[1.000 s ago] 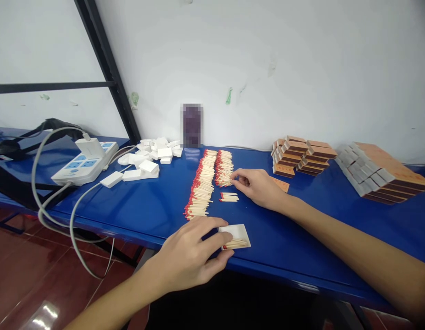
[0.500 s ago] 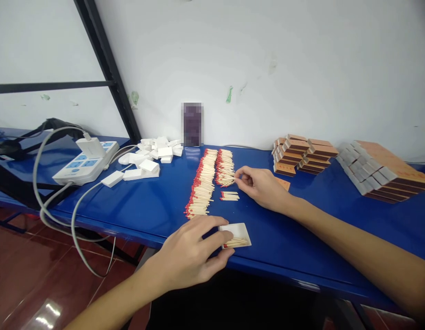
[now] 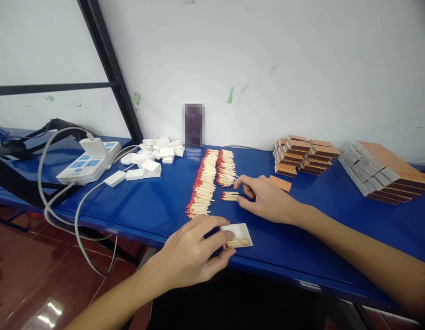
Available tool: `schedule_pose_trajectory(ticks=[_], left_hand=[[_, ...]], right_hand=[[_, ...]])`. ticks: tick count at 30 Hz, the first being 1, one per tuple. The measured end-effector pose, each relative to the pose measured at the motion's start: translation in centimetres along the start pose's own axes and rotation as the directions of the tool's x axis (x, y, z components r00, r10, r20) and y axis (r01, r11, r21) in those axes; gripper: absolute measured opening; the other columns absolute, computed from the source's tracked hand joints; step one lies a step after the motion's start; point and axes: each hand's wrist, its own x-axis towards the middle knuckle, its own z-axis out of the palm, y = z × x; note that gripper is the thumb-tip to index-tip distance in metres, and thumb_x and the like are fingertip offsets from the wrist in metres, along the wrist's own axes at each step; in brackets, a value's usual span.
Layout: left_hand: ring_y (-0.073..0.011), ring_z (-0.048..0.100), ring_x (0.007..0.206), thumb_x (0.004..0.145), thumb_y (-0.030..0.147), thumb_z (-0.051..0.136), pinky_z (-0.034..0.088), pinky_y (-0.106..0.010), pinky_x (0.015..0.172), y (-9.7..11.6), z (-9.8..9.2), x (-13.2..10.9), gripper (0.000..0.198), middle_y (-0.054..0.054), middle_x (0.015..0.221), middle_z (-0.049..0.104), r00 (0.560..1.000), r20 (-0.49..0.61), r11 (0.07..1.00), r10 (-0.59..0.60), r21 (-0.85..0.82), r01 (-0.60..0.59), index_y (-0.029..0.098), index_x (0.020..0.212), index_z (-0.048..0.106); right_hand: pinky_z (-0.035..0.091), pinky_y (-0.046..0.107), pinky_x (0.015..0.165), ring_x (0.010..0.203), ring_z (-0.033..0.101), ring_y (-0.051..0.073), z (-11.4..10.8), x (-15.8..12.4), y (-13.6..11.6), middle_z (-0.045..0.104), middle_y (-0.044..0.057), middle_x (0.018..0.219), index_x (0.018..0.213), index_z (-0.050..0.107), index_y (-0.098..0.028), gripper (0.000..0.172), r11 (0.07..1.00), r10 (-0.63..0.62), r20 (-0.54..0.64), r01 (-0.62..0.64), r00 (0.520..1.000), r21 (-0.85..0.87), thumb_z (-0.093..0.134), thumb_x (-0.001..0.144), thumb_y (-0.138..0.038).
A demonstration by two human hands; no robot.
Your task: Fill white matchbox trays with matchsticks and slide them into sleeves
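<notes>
My left hand (image 3: 195,252) grips a small white matchbox tray (image 3: 240,229) by its left side near the table's front edge. Red-tipped matches (image 3: 238,241) lie in the tray's near half, partly behind my fingers. Beyond it, my right hand (image 3: 267,198) hovers with thumb and index finger apart, the thumb at the plain ends of a small group of matches (image 3: 229,196). Whether the thumb touches them I cannot tell. A long row of matches (image 3: 203,183) and a shorter row (image 3: 226,168) lie farther back, red heads to the left.
Orange matchbox sleeves (image 3: 303,153) stand stacked at the back right, with one sleeve (image 3: 281,183) lying flat behind my right hand. A larger block of matchboxes (image 3: 387,172) is at the far right. Left are white trays (image 3: 160,151), a power strip (image 3: 88,165) and cables (image 3: 78,220).
My right hand has moved from the shorter row toward me, to the small group of matches, and its thumb and index finger have parted. My left hand still holds the tray in place.
</notes>
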Motion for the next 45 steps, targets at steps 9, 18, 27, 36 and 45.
schedule_pose_trajectory(ticks=[9, 18, 27, 36, 45], left_hand=[[-0.0205, 0.065, 0.103, 0.092, 0.018, 0.061, 0.056, -0.034, 0.088, -0.1, 0.0, 0.0, 0.019, -0.009, 0.114, 0.066, 0.999, 0.008, 0.998, -0.045, -0.041, 0.045, 0.017, 0.111, 0.061], [-0.0198, 0.062, 0.096, 0.087, 0.018, 0.067, 0.053, -0.036, 0.087, 0.0, -0.2, 0.5, 0.023, -0.005, 0.107, 0.070, 0.998, -0.020, 0.997, -0.053, -0.059, 0.052, 0.017, 0.110, 0.062], [-0.0192, 0.062, 0.095, 0.087, 0.016, 0.067, 0.052, -0.035, 0.087, 0.0, -0.1, 0.5, 0.024, -0.004, 0.108, 0.070, 0.997, -0.036, 0.997, -0.061, -0.058, 0.059, 0.017, 0.111, 0.062], [-0.0205, 0.062, 0.098, 0.088, 0.018, 0.065, 0.049, -0.037, 0.090, -0.1, 0.0, 0.3, 0.027, -0.004, 0.108, 0.070, 0.990, -0.038, 0.990, -0.135, -0.043, 0.133, 0.018, 0.114, 0.061], [-0.0191, 0.062, 0.092, 0.086, 0.019, 0.066, 0.048, -0.034, 0.084, 0.1, -0.1, 0.5, 0.025, -0.002, 0.100, 0.067, 0.966, -0.059, 0.966, -0.252, -0.081, 0.247, 0.020, 0.106, 0.051]], right_hand=[[0.034, 0.028, 0.059, 0.058, 0.048, 0.014, 0.1, 0.3, 0.1, 0.053, -0.001, 0.063, 0.104, 0.073, -0.019, 0.032, 0.996, -0.046, 0.020, 0.045, 0.999, 0.075, 0.054, 0.092, -0.042], [0.036, 0.028, 0.058, 0.058, 0.048, 0.013, -0.2, 0.3, -0.1, 0.057, -0.001, 0.066, 0.086, 0.072, -0.019, 0.027, 0.987, -0.002, 0.060, -0.008, 0.998, 0.163, 0.057, 0.091, -0.041], [0.042, 0.031, 0.070, 0.079, 0.056, 0.018, -0.1, 0.1, 0.1, 0.061, 0.005, 0.084, 0.088, 0.066, -0.019, 0.022, 0.993, -0.094, 0.022, 0.092, 0.995, 0.076, 0.053, 0.094, -0.035], [0.040, 0.029, 0.063, 0.066, 0.053, 0.015, -0.7, 0.1, -0.1, 0.064, 0.003, 0.077, 0.083, 0.067, -0.019, 0.031, 0.982, -0.076, 0.059, 0.065, 0.995, 0.176, 0.053, 0.094, -0.043], [0.042, 0.028, 0.063, 0.071, 0.055, 0.015, -2.8, -0.7, -2.0, 0.068, 0.003, 0.081, 0.084, 0.070, -0.020, 0.024, 0.945, -0.107, 0.171, 0.047, 0.979, 0.323, 0.058, 0.091, -0.039]])
